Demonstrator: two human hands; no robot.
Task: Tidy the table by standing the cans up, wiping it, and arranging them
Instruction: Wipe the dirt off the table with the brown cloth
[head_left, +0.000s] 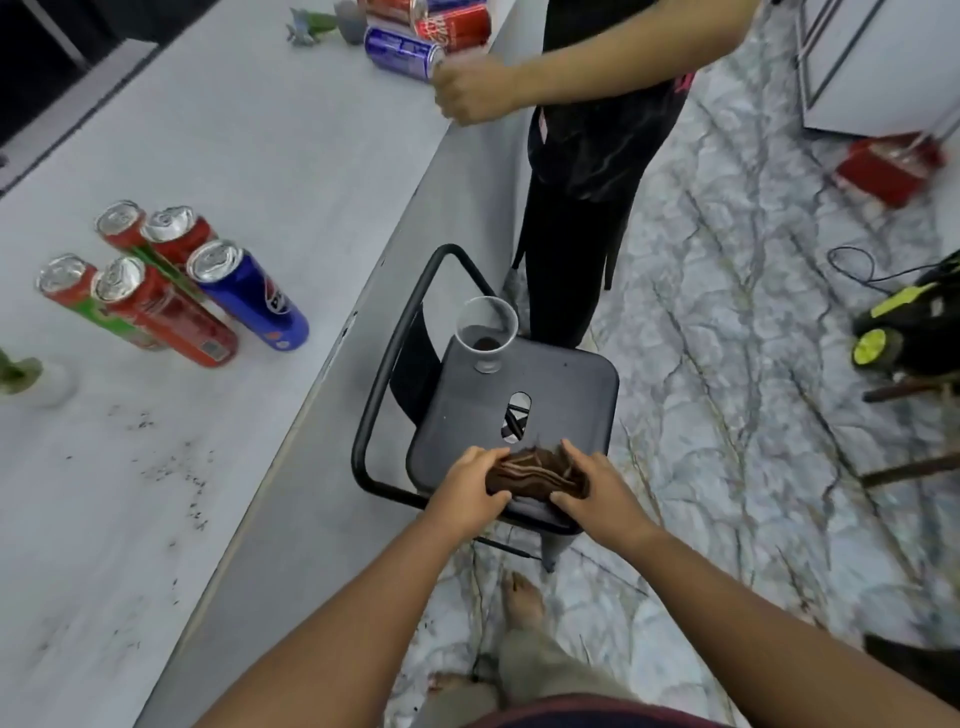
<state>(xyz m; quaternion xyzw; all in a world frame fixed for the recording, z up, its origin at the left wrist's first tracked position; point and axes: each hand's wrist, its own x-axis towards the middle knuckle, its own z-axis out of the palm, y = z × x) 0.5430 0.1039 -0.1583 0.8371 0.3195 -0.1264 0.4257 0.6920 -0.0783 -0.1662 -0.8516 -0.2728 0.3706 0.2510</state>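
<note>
My left grip and right grip pinch the ends of the brown crumpled cloth between them; probably soft, light.

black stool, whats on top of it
A clear plastic cup with dark dregs stands on the stool; left hand and right hand grip a brown cloth at its near edge. The seat beneath the cloth is hidden.

Left hand, right hand, fingers curled, close together

The upright blue can bears partial Pepsi lettering, the lying red can blurred white Coca-Cola script
</note>
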